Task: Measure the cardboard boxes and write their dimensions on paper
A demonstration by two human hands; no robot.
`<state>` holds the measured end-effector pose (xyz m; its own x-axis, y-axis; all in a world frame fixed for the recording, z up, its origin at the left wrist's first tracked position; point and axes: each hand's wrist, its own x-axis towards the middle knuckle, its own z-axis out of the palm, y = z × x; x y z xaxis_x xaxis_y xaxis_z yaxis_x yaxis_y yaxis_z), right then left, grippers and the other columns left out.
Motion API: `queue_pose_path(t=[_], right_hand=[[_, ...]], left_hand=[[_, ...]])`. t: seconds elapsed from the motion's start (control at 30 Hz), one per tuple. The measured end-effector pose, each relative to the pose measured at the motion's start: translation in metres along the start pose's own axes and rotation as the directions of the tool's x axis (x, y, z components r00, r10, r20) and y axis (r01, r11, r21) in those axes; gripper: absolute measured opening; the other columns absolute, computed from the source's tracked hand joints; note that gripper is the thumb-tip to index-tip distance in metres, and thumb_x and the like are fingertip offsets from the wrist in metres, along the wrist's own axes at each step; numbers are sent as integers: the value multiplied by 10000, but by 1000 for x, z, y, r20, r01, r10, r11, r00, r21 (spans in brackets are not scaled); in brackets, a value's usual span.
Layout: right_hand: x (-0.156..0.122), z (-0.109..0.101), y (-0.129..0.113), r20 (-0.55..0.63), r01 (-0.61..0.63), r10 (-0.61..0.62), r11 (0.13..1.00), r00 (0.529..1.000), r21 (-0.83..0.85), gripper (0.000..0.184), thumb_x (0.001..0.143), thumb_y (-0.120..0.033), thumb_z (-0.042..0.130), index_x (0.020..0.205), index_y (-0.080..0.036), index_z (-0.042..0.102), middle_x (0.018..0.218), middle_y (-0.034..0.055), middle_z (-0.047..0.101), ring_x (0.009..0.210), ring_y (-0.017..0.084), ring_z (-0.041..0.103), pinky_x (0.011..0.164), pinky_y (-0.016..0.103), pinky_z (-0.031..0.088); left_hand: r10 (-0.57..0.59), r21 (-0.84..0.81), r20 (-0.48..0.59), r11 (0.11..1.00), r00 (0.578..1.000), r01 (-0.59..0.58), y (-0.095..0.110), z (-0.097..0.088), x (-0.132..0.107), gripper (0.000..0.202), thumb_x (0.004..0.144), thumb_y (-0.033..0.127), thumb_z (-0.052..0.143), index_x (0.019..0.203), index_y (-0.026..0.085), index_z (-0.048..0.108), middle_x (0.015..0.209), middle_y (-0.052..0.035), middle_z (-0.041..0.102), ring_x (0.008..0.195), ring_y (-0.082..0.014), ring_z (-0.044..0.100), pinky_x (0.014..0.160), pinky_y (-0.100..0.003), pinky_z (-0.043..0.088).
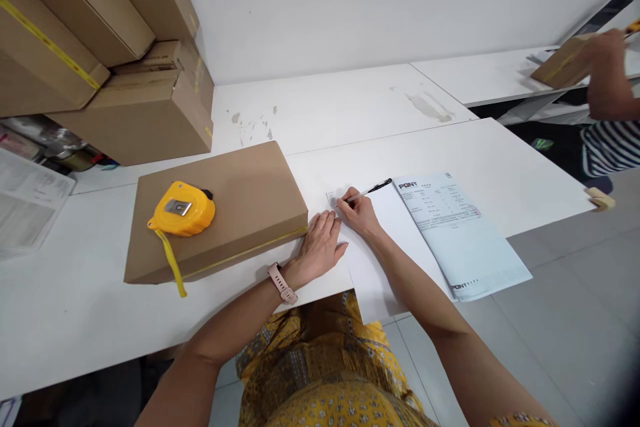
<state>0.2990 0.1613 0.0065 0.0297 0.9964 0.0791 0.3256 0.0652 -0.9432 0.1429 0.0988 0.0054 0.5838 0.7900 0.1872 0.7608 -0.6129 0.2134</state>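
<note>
**While the left hand lies flat, the right hand grips a pen**

With 12 o'clock pointing away from the wearer, all bearings start at the right hand (359,215). Its fingers are closed around a pen (367,191), whose black end points to 2 o'clock; the writing tip is too small to make out. Beneath the hand lies a white sheet (415,247), its near end overhanging the front edge of the table (380,137). A patch of small dark marks (331,199) sits just beside the fingertips, at 10 o'clock; whether it is on a separate slip cannot be told.

At 8 o'clock, the left hand (320,243) rests palm down, holding nothing, fingers extended, thumb apart. A pink watch (283,283) encircles that wrist.

At 9 o'clock stands a closed cardboard box (245,177), bearing a yellow tape measure (187,212). Stacked boxes (145,107) occupy 10 o'clock. Between 3 and 4 o'clock, a pale blue printed paper (465,247) adjoins the sheet. At 2 o'clock, a co-worker's hand (607,50) is blurred; its grip cannot be told.
</note>
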Motion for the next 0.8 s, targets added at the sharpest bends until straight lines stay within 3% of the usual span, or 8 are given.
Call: queue_pose_path(t=[0.57,0.8], right_hand=[[1,0,1,10,-7,7,1000,1000,-14,165,791,-327,581,694,-225,495,581,-52,452,562,122,401,551,274,320],[1,1,2,5,-1,1,1000,1000,-3,161,790,-314,584,694,-223,494,580,-57,442,559,117,390,545,273,309]], left_hand=[[2,-12,-6,1000,1000,-2,-1,1,0,526,990,393,489,1395,59,458,1488,-249,493,1436,-352,408,1196,-527,298],[-4,-9,11,1000,1000,4,0,-1,0,556,977,386,531,1383,11,472,1490,-267,481,1429,-366,411,1216,-503,274]])
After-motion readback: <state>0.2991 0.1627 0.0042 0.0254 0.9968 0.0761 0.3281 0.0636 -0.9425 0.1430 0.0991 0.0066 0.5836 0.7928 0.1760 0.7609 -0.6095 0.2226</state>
